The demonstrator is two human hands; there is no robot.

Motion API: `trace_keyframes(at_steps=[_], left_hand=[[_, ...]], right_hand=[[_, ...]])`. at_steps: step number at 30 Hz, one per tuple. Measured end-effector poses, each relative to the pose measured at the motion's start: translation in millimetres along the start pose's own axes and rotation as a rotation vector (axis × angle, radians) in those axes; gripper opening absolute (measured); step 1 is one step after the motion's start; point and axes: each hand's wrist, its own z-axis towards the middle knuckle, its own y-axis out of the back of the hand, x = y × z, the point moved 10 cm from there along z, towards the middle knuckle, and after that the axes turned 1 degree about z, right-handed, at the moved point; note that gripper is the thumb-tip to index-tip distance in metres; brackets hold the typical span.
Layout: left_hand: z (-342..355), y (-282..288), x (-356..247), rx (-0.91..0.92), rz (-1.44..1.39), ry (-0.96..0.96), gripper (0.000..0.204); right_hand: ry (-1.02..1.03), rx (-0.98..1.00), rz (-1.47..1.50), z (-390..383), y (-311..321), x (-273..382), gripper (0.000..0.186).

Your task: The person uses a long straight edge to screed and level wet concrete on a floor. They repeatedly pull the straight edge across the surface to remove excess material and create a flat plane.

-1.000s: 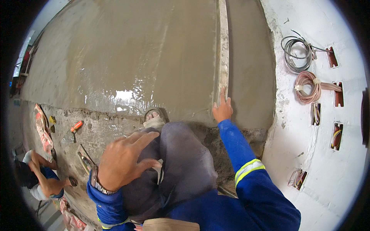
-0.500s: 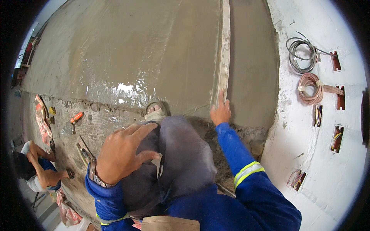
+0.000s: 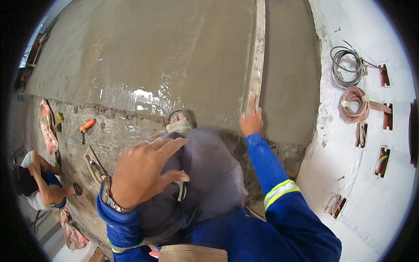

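Observation:
A long, mortar-smeared straightedge [image 3: 257,61] lies on the wet grey screed [image 3: 187,56], running away from me. My right hand [image 3: 252,121] grips its near end, the index finger stretched along the top and the thumb at the right side; the other fingers are partly hidden. My left hand [image 3: 146,170], with a watch [image 3: 109,196] at the wrist, hovers above my bent left leg. Its thumb and fingers are spread apart and hold nothing. My sandalled foot [image 3: 180,121] rests at the screed's near edge.
An orange-handled trowel [image 3: 87,125] and another tool [image 3: 95,163] lie on the rough floor at left. Beyond them are a torn sack [image 3: 49,133] and a seated person [image 3: 41,179]. On the right, cable coils [image 3: 355,105] hang from the white wall [image 3: 325,174].
The view has shifted slightly. My left hand has moved a little right over my leg, fingers still spread. The right hand stays at the straightedge's near end.

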Motion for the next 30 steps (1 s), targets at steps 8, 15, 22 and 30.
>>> trace_keyframes(at_steps=[8, 15, 22, 30], left_hand=[[-5, 8, -6, -0.081, 0.054, -0.064, 0.063], [-10, 8, -2, -0.051, 0.072, 0.01, 0.063], [-16, 3, 3, -0.079, 0.055, 0.022, 0.064], [-16, -1, 3, 0.011, 0.019, 0.075, 0.069]], right_hand=[[0.057, -0.03, 0.0, 6, 0, 18, 0.096], [0.041, 0.027, 0.026, 2, -4, 27, 0.096], [0.039, 0.036, 0.021, -5, -15, 22, 0.094], [0.069, -0.028, -0.007, 1, -10, 33, 0.095]])
